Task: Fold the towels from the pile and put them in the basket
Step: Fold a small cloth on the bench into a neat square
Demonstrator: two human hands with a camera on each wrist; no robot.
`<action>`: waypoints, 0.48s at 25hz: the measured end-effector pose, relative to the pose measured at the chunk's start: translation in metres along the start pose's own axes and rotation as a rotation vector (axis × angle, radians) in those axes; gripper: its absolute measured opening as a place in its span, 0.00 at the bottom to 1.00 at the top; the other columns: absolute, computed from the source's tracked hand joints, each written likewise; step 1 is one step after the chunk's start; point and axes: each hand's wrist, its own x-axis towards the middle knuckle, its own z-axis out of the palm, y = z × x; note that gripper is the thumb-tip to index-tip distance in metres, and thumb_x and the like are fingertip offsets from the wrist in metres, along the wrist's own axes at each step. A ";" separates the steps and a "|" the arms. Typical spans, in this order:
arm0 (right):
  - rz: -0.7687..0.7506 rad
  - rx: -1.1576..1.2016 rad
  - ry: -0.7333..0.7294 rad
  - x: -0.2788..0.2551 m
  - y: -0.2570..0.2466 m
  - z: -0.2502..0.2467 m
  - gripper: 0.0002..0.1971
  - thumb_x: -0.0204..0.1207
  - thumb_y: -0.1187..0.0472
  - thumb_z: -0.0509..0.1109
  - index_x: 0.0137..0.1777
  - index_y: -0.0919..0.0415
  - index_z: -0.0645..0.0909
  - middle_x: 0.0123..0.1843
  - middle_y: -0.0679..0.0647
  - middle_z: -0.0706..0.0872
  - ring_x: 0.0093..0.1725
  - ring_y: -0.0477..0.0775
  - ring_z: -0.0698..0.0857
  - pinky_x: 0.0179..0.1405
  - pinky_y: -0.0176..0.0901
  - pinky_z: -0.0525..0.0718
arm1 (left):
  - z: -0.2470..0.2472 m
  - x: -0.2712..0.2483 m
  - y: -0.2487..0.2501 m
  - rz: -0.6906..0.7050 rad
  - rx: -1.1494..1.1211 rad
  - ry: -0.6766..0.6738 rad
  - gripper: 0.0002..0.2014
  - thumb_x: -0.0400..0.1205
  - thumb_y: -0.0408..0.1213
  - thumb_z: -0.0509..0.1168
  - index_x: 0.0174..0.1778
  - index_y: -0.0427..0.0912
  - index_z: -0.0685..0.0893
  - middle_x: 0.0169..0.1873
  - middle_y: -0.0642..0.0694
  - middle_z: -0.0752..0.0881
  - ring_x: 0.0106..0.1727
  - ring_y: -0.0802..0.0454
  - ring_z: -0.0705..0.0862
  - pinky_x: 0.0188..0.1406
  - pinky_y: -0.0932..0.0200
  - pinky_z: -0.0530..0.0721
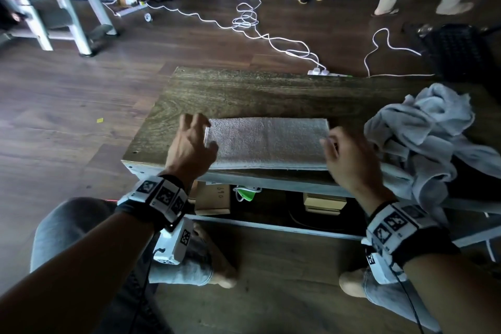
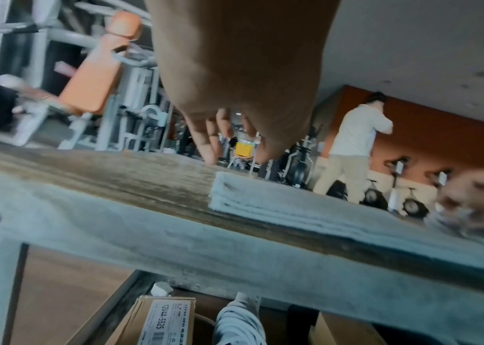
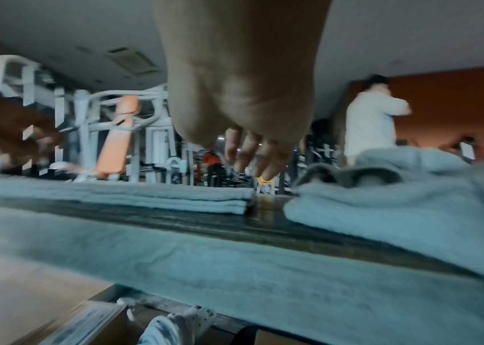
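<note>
A folded grey towel (image 1: 267, 142) lies flat near the front edge of the wooden counter (image 1: 244, 92). The left hand (image 1: 191, 144) hovers spread at its left end, the right hand (image 1: 348, 156) loose-fingered at its right end, neither holding anything. The rumpled pile (image 1: 425, 133) sits just right.

Box (image 2: 157, 322) label under the table read "12V4A-5525" and "12V4A 48W" (rest too blurred to read).

A gym floor: white-framed weight machines (image 2: 134, 112) with orange pads (image 2: 92, 86) stand at the far left, exercise bikes (image 2: 406, 198) line an orange wall (image 2: 441, 140) at the far right, and a person in a white top (image 3: 370, 123) stands among them on dark wood-look flooring (image 1: 67, 106).
</note>
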 end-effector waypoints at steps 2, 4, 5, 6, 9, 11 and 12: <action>-0.256 -0.018 -0.175 -0.006 -0.023 0.014 0.21 0.86 0.45 0.57 0.72 0.54 0.76 0.69 0.51 0.81 0.66 0.53 0.81 0.59 0.50 0.82 | 0.014 -0.002 0.016 0.212 -0.001 -0.150 0.22 0.80 0.43 0.68 0.70 0.48 0.74 0.71 0.44 0.70 0.64 0.47 0.77 0.56 0.48 0.85; -0.310 -0.048 -0.342 -0.016 -0.033 0.031 0.22 0.85 0.44 0.56 0.75 0.49 0.73 0.78 0.47 0.74 0.74 0.52 0.76 0.70 0.55 0.78 | 0.031 -0.011 0.024 0.288 0.084 -0.360 0.26 0.81 0.50 0.65 0.76 0.57 0.71 0.78 0.52 0.67 0.74 0.49 0.69 0.69 0.45 0.75; -0.291 -0.056 -0.360 -0.020 -0.033 0.037 0.21 0.84 0.44 0.56 0.74 0.47 0.74 0.78 0.46 0.72 0.74 0.52 0.76 0.71 0.55 0.77 | 0.038 -0.016 0.024 0.282 0.119 -0.363 0.25 0.81 0.54 0.63 0.75 0.58 0.72 0.78 0.54 0.69 0.75 0.50 0.69 0.70 0.45 0.72; -0.273 -0.070 -0.343 -0.023 -0.032 0.040 0.20 0.84 0.43 0.56 0.72 0.46 0.75 0.77 0.44 0.73 0.72 0.52 0.77 0.69 0.55 0.78 | 0.041 -0.021 0.025 0.270 0.138 -0.307 0.23 0.79 0.56 0.61 0.71 0.58 0.76 0.74 0.55 0.73 0.73 0.49 0.72 0.67 0.45 0.73; -0.278 -0.095 -0.225 -0.018 -0.039 0.034 0.15 0.85 0.45 0.53 0.55 0.47 0.80 0.55 0.44 0.82 0.54 0.50 0.82 0.54 0.50 0.80 | 0.042 -0.022 0.031 0.269 0.096 -0.140 0.16 0.79 0.58 0.59 0.55 0.53 0.80 0.57 0.52 0.80 0.58 0.49 0.79 0.51 0.49 0.79; -0.298 -0.016 -0.126 0.000 -0.057 0.031 0.13 0.85 0.50 0.54 0.46 0.51 0.78 0.43 0.46 0.81 0.44 0.52 0.81 0.43 0.46 0.76 | 0.046 -0.003 0.042 0.261 0.005 -0.100 0.15 0.82 0.52 0.59 0.59 0.49 0.77 0.57 0.48 0.77 0.56 0.47 0.79 0.45 0.50 0.80; -0.281 0.020 -0.099 0.013 -0.067 0.033 0.11 0.85 0.53 0.55 0.46 0.52 0.78 0.43 0.48 0.82 0.44 0.53 0.82 0.41 0.46 0.75 | 0.048 0.010 0.051 0.246 -0.025 -0.094 0.17 0.82 0.50 0.57 0.62 0.46 0.76 0.59 0.45 0.77 0.57 0.45 0.79 0.46 0.48 0.82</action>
